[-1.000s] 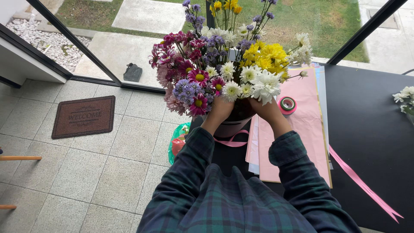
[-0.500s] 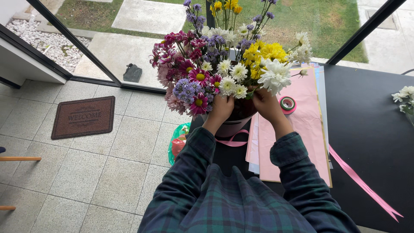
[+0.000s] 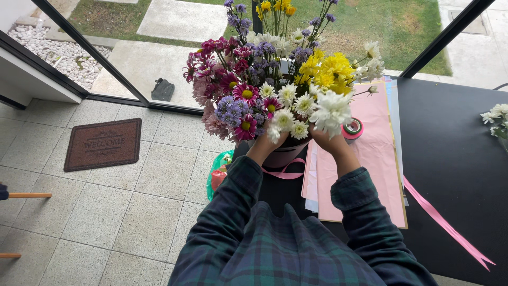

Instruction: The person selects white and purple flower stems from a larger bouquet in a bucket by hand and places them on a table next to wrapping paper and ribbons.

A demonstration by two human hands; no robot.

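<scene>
A big mixed bouquet (image 3: 275, 79) of pink, purple, yellow and white flowers stands in a pink pot (image 3: 286, 154) at the corner of a black table (image 3: 455, 159). My left hand (image 3: 270, 143) reaches under the white daisies at the front of the bunch, fingers hidden among the stems. My right hand (image 3: 328, 142) is raised beside it and grips the stem of a large white flower (image 3: 332, 110), lifted just off the bunch's right side. Both arms wear dark plaid sleeves.
Pink paper sheets (image 3: 370, 159) lie on the table right of the pot, with a tape roll (image 3: 353, 128) on them and a pink ribbon (image 3: 444, 225) trailing to the right. More white flowers (image 3: 496, 116) sit at the far right edge. A doormat (image 3: 103, 143) lies on the tiled floor.
My right hand has lifted a large white flower up and to the right, away from the front of the bunch. My left hand stays under the daisies.
</scene>
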